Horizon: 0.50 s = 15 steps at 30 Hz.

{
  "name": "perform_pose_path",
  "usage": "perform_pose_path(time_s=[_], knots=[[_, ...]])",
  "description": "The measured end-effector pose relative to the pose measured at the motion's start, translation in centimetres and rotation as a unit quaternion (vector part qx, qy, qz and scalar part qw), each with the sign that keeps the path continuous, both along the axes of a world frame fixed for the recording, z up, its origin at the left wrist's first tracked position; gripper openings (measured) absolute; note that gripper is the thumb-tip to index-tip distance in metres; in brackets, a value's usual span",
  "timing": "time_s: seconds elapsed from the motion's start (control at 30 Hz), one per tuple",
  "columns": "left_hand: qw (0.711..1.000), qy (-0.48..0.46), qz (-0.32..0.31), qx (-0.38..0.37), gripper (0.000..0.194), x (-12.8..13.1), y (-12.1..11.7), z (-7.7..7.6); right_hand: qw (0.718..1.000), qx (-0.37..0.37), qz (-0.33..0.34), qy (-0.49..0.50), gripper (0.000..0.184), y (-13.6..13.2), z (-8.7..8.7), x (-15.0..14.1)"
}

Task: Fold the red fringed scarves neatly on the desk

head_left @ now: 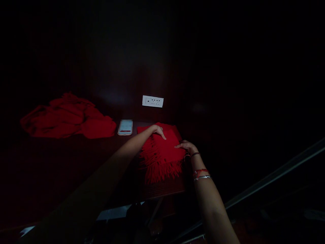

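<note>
A folded red scarf (169, 145) with long fringes lies on the dark table, its fringes pointing toward me and to the left. My left hand (158, 130) rests on top of the scarf near its far side, thumb stretched out and apart from the fingers. At the scarf's right edge is my right hand (187, 146), its thumb over the red cloth and its other fingers partly hidden along the side. It appears to grip that edge. Bracelets circle my right wrist and forearm.
A heap of crumpled red cloth (73, 118) lies at the left. Between it and the scarf is a phone (125, 127) with a lit screen. A white socket panel (152, 101) is on the dark wall behind. The table's front edge (162, 195) runs below the fringes. The surroundings are very dark.
</note>
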<state>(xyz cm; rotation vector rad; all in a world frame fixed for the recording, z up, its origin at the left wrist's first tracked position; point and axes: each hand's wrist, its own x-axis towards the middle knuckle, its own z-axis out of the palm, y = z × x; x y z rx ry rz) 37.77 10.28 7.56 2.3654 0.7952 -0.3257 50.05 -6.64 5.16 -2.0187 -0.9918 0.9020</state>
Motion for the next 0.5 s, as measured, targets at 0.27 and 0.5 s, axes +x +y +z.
perform_pose_path(time_s=[0.27,0.5], knots=[[0.997,-0.046,-0.045,-0.044,0.059,-1.0,-1.6,2.3,0.996,0.004,0.013,0.085,0.042,0.0,-0.2,0.1],[0.981,-0.162,-0.105,-0.008,0.056,-3.3,-4.4,6.3,0.984,0.064,0.057,0.157,0.04,-2.5,2.3,-0.6]])
